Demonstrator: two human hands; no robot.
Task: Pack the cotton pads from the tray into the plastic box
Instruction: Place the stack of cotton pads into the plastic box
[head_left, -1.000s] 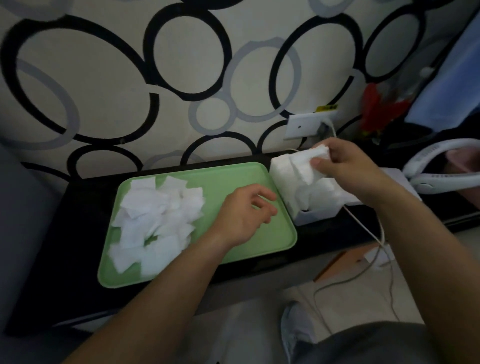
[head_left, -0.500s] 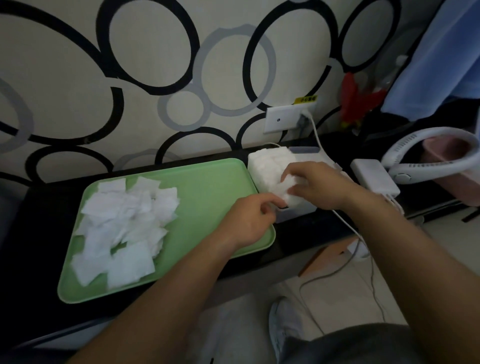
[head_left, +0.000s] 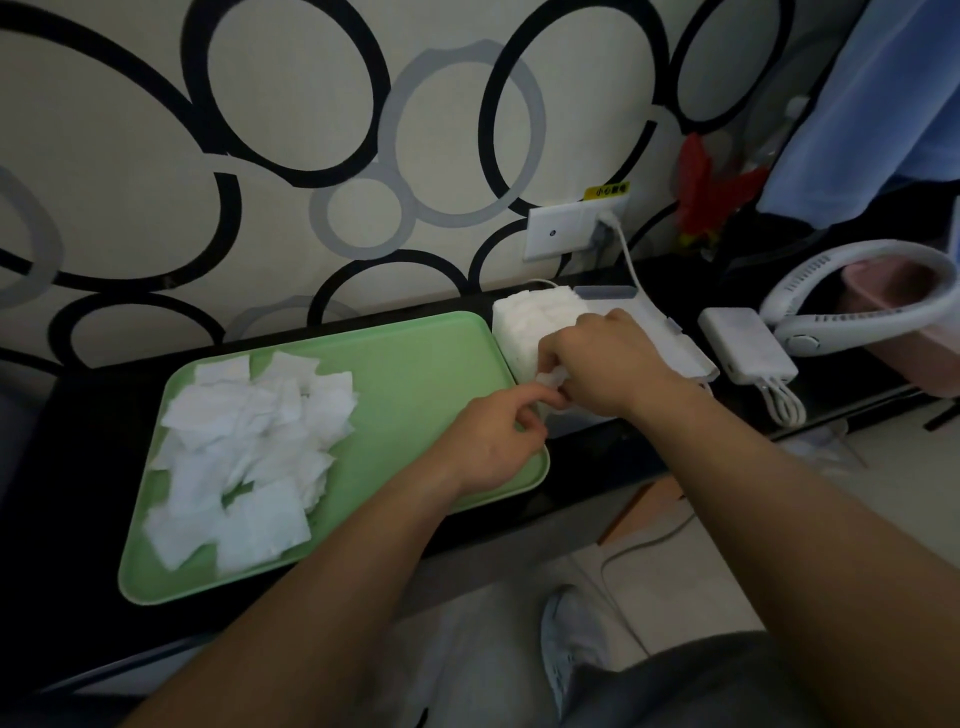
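A green tray (head_left: 415, 374) lies on the black shelf with a loose heap of white square cotton pads (head_left: 249, 447) on its left half. Just right of the tray stands the plastic box (head_left: 670, 348), with a tight stack of cotton pads (head_left: 530, 319) standing in its left end. My right hand (head_left: 608, 364) presses down on the near end of that stack, fingers curled on a pad. My left hand (head_left: 493, 441) hovers over the tray's right near corner, its fingertips touching the same pad at the box's near left corner.
A white power bank (head_left: 743, 351) with cables and a white neck fan (head_left: 872, 301) lie right of the box. A wall socket (head_left: 561, 231) with a white cable sits behind it. A pink tub (head_left: 904, 291) stands at the far right. Floor and a shoe lie below.
My right hand came down from above the box with pads and now presses them into the stack. My left hand moved right to the box's corner. The view shifted left.
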